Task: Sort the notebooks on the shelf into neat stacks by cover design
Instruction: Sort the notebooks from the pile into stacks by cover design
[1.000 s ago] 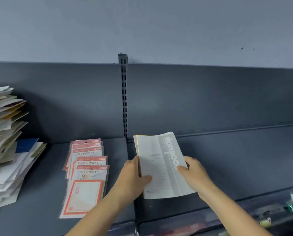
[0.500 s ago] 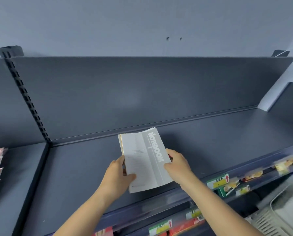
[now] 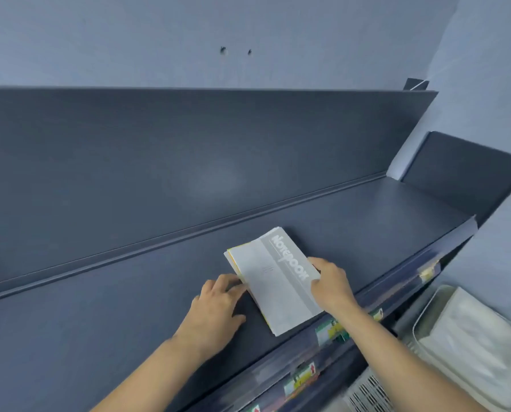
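Observation:
A thin stack of white and grey notebooks (image 3: 270, 285) with "Notebook" printed on the grey band lies on the dark shelf (image 3: 123, 298), near its front edge; yellow page edges show on its left side. My left hand (image 3: 215, 307) rests flat on the shelf, fingers fairly straight, fingertips touching the stack's left edge. My right hand (image 3: 333, 285) grips the stack's right edge, thumb and index finger on the top cover. No other notebook stacks are in view.
The shelf's back panel (image 3: 188, 150) rises behind, and a side panel (image 3: 462, 173) closes the right end. Price labels (image 3: 331, 330) line the front rail. A white wire basket (image 3: 420, 322) holding white folded material sits at the lower right.
The view has swung right, away from the University notebooks and the mixed pile. The notebook stack came down from mid-air onto the shelf. My left hand let go and now touches its left edge.

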### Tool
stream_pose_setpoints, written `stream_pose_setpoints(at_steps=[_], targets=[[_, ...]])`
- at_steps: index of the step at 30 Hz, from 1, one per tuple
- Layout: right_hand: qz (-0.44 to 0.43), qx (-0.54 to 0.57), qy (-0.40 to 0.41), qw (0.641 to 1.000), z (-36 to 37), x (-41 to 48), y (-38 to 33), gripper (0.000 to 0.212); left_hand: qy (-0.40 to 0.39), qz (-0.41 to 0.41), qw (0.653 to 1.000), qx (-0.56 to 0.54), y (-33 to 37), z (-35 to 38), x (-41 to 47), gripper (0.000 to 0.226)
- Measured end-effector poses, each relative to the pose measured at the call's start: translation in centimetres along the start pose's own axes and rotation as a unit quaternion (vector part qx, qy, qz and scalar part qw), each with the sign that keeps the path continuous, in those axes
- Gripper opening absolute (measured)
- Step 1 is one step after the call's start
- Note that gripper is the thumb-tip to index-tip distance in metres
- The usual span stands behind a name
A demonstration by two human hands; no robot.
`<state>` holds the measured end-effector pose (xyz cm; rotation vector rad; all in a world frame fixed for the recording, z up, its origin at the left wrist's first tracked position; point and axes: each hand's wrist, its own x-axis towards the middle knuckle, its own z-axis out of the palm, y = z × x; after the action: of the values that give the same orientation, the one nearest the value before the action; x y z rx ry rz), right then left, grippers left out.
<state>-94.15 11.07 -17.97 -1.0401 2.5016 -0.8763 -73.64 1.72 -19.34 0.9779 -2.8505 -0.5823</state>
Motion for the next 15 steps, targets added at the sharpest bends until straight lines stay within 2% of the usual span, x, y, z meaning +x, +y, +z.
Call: stream_pose_setpoints(at_steps=[4, 8, 11, 15], targets=[[0.027, -0.017, 0.031, 0.999, -0.5, 2.5, 1.3, 0.048, -0.008, 0.086, 0.993, 0.078, 0.3, 0.3, 2.0, 0.057], [0.033, -0.028, 0.041, 0.998, -0.4, 4.5, 2.1, 0.037, -0.015, 0.129, 0.986, 0.109, 0.8, 1.2, 4.3, 0.054], [0.036, -0.033, 0.042, 0.998, -0.5, 5.3, 2.5, 0.033, -0.03, 0.137, 0.986, 0.087, 1.9, 1.8, 5.5, 0.05], [0.039, 0.002, 0.002, 0.999, -1.4, 6.2, 3.7, 0.033, -0.027, 0.098, 0.994, 0.044, 3.4, 2.7, 6.7, 0.042]])
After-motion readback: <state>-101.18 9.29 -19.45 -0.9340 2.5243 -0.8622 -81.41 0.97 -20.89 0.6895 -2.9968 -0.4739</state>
